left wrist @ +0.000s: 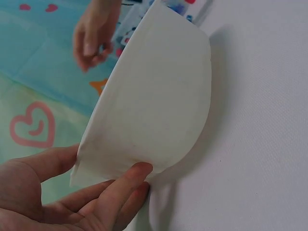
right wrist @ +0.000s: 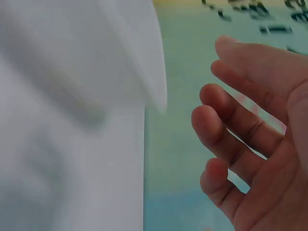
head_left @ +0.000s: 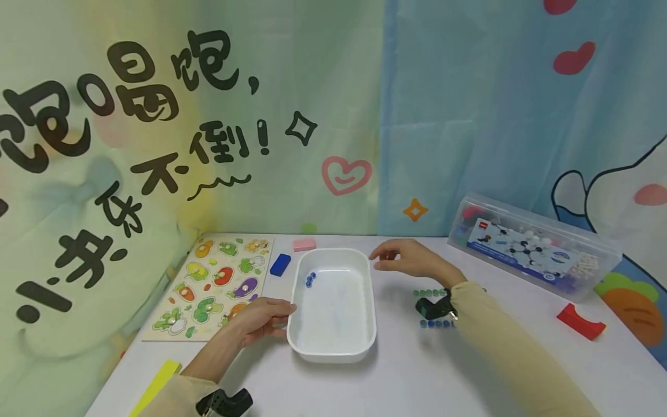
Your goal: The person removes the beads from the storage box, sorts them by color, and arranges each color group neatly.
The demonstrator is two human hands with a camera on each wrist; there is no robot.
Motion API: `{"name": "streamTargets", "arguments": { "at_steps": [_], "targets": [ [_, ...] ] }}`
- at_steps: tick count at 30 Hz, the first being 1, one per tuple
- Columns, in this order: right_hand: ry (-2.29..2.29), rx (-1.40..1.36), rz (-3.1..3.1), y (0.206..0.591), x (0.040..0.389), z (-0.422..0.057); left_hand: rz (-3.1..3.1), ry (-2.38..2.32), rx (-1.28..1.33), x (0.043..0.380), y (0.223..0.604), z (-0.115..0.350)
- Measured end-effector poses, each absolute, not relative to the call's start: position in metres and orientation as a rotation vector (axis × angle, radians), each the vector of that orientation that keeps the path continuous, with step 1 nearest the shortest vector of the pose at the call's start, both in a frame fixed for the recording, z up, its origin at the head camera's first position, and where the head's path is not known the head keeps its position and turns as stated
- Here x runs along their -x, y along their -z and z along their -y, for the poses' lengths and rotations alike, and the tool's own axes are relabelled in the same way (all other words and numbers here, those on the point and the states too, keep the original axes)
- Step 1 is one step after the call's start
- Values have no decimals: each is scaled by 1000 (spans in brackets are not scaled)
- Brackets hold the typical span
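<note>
A white rectangular tray with rounded corners lies on the table in front of me. Several small blue beads sit inside it, toward its far left corner. My left hand grips the tray's left side; in the left wrist view its fingers press against the outer wall of the tray, close to the rim. By the tray's far right corner, my right hand hovers with loosely bent fingers and nothing in them. The right wrist view shows a gap between those fingertips and the blurred tray edge.
Right of the tray lie a row of green beads and a row of blue beads, partly behind my right wrist. Beyond are a clear plastic box and a red piece. Leftward: a picture board, blue block, pink block, yellow strip.
</note>
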State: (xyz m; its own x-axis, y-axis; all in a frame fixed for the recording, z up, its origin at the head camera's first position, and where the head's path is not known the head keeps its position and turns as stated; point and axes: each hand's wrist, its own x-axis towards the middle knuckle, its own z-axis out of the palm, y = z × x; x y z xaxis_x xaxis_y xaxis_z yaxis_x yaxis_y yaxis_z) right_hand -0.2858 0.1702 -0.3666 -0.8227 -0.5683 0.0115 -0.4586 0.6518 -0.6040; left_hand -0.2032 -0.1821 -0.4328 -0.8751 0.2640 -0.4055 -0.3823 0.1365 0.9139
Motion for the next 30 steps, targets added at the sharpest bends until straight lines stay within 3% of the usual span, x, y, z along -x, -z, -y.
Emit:
{"name": "streamTargets", "arguments": {
  "at_steps": [12, 30],
  "targets": [
    [723, 936, -2596, 394, 311, -34, -1913, -1792, 85, 207, 431, 181],
    [556, 772, -2686, 427, 313, -9, -1880, -1816, 81, 206, 433, 184]
  ]
}}
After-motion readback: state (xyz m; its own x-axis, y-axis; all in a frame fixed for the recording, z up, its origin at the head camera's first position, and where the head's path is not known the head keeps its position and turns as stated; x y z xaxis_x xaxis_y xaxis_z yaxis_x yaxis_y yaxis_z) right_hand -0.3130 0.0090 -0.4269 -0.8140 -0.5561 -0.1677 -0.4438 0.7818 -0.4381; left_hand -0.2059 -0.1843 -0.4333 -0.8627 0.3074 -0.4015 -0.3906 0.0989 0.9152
